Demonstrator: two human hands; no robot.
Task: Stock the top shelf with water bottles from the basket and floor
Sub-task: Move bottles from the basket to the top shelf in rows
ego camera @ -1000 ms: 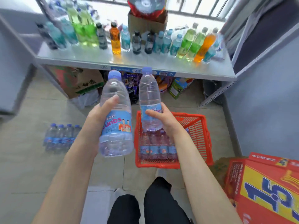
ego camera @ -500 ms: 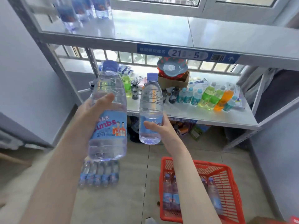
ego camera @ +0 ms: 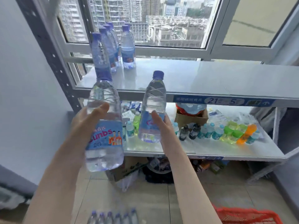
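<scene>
At six o'clock a row of floor bottles [ego camera: 113,217] is seen on the tiled floor [ego camera: 161,199], with the red basket [ego camera: 247,215] at five o'clock. Toward the centre, the left bottle [ego camera: 104,135] is held upright in the left hand [ego camera: 87,120], whose grip is clamped round its label, and the right bottle [ego camera: 152,101] is clasped the same way in the right hand [ego camera: 160,123], just in front of the shelf edge. On the top shelf [ego camera: 194,78], a cluster of stocked bottles [ego camera: 127,46] is stood at eleven o'clock.
</scene>
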